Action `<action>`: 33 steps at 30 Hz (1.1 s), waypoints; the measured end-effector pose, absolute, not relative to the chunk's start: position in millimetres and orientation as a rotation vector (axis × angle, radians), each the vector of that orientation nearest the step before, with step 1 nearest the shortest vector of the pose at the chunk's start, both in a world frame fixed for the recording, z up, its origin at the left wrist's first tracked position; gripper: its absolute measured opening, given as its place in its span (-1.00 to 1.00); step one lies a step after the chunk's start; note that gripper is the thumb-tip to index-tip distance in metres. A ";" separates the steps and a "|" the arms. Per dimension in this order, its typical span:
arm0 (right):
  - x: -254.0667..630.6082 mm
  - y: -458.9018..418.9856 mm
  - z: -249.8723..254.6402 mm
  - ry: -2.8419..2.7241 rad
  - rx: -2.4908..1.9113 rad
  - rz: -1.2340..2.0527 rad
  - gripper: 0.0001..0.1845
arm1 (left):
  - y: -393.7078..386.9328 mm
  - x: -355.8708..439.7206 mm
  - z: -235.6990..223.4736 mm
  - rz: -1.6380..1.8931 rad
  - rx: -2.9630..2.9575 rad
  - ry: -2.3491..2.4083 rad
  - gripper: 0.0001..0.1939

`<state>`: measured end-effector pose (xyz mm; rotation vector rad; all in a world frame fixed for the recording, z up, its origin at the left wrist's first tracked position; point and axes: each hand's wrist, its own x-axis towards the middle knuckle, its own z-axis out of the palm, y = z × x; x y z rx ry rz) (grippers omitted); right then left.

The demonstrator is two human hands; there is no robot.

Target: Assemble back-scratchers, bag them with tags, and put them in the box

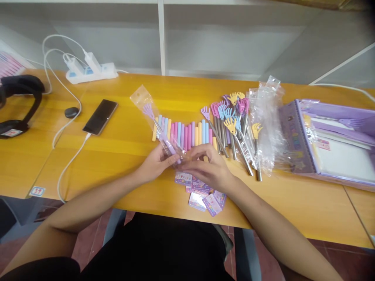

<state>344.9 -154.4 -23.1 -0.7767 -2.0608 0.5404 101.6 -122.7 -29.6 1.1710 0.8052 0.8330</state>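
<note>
The left hand (159, 162) is closed around the lower part of a clear plastic sleeve (140, 95), which holds a purple scratcher with a hand-shaped head and metal shaft (149, 110); it slants above the surface (140, 146), head end away from the person. The right hand (209, 166) has its fingers bent at the sleeve's near end; whether they pinch it, I cannot tell. Just beyond the hands lies a row of pink, blue, yellow and purple cylindrical tubes (175, 134). Small purple printed cards (213, 205) overlap below the right hand. To the right are a pile of metal rods with colourful hand-shaped heads (230, 125), clear empty plastic sleeves (266, 121) and an open purple printed box (299, 136). Further left lie a dark rectangular phone (100, 117) and a white power strip (108, 71).
</note>
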 end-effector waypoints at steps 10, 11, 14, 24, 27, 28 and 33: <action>340.9 -152.5 -20.8 -2.026 -0.828 0.557 -0.90 | -127.7 99.5 -32.1 0.827 1.194 0.732 -0.66; 340.3 -153.3 -21.4 -2.009 -0.838 0.548 -0.90 | -127.5 99.7 -33.1 0.820 1.210 0.741 -0.67; 337.7 -155.1 -24.0 -1.966 -0.898 0.498 -0.93 | -127.7 100.2 -33.9 0.783 1.205 0.757 -0.66; 335.7 -155.8 -21.9 -1.919 -1.021 0.668 -0.86 | -131.2 102.6 -35.5 0.710 1.134 0.706 -0.67; 335.2 -157.2 -24.1 -1.780 -1.106 0.923 -0.84 | -130.6 103.4 -36.0 0.684 1.131 0.724 -0.66; 335.0 -157.1 -25.2 -1.716 -1.126 1.014 -0.79 | -130.4 103.3 -35.5 0.671 1.132 0.736 -0.64; 337.0 -153.1 -24.0 -1.518 -1.089 1.329 -0.71 | -129.4 100.6 -29.6 0.657 1.199 0.766 -0.61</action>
